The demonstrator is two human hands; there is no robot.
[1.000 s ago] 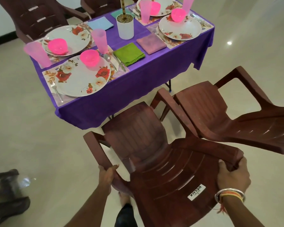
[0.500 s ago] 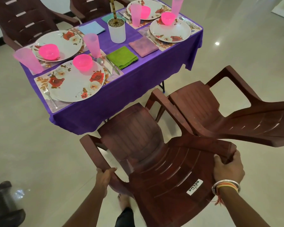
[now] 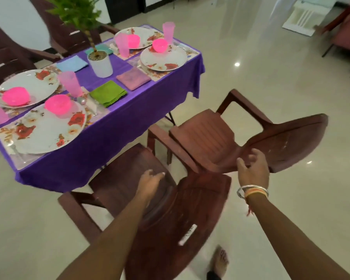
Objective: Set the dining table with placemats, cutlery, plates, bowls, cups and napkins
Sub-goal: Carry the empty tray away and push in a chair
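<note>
The table (image 3: 113, 126), under a purple cloth (image 3: 129, 116), lies at ten o'clock from the hands and looks fully set for four. At its nearest place a flowered plate (image 3: 38, 130) lies on a mat (image 3: 5, 131), with a pink bowl (image 3: 58, 104) at the plate's one o'clock and a cup (image 3: 70, 82) beyond. I judge the plate stiff and breakable, best taken by the rim with both hands. The bowl and cup are probably light plastic and easy to tip. The green napkin (image 3: 108, 93) is soft, so one pinches it at a folded edge.

The left hand (image 3: 150, 183) is stretched over the near chair (image 3: 170, 209), fingers straight and close together. Whether it touches, I cannot tell. The right hand (image 3: 254, 171), at three o'clock from it, holds nothing, fingers loosely curled and apart, above the second chair (image 3: 210, 146).
</note>
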